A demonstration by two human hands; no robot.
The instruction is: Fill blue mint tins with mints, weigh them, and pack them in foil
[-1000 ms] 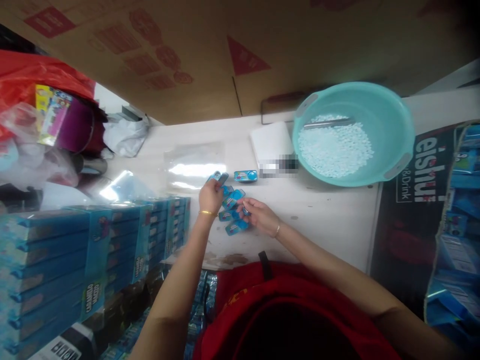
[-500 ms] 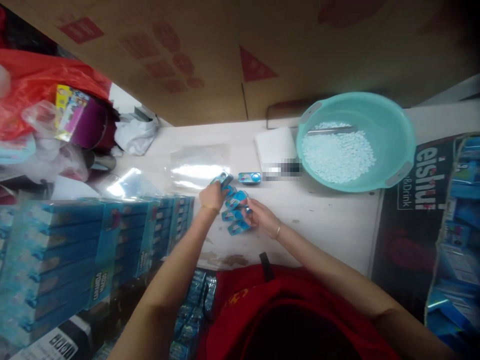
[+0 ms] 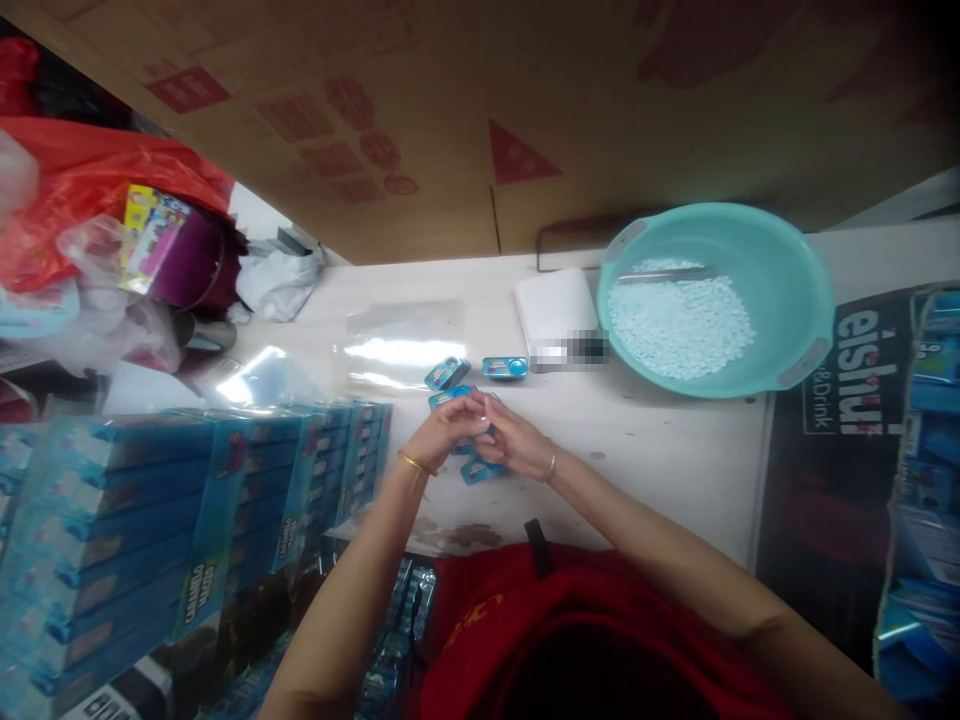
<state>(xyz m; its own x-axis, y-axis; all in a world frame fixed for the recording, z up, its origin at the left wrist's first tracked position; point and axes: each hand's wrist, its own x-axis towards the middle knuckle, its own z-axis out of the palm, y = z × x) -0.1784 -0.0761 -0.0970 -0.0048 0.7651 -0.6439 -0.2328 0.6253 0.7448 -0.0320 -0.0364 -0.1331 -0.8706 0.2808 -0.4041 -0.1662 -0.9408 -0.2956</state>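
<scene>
a big brown cardboard sheet point(image 3: 480, 110) with red print leans along the far edge of the white table point(image 3: 675, 460). on the right stands one round teal plastic basin point(image 3: 795, 290) half full of small white pellets point(image 3: 679, 325), with a flat metal scoop point(image 3: 660, 274) lying in it; just left of the basin sits one white rectangular block point(image 3: 551, 300). a clear plastic bag point(image 3: 397, 345) lies flat near the middle, and stacked blue cardboard cartons point(image 3: 187, 500) fill the left side, with a red plastic bag point(image 3: 90, 180) behind them.

two small blue candy tins point(image 3: 448, 373) lie free on the table just beyond the hands — one tilted, one level point(image 3: 505, 367) — and parts of at least two more show under the hands; their full count cannot be told. each is a flat rounded blue tin with a colourful printed label.

the left hand point(image 3: 442, 430) and right hand point(image 3: 517, 445) meet at the table's middle, fingers curled together over a tin point(image 3: 477, 468) and the ones beneath; which hand grips which tin cannot be told.
</scene>
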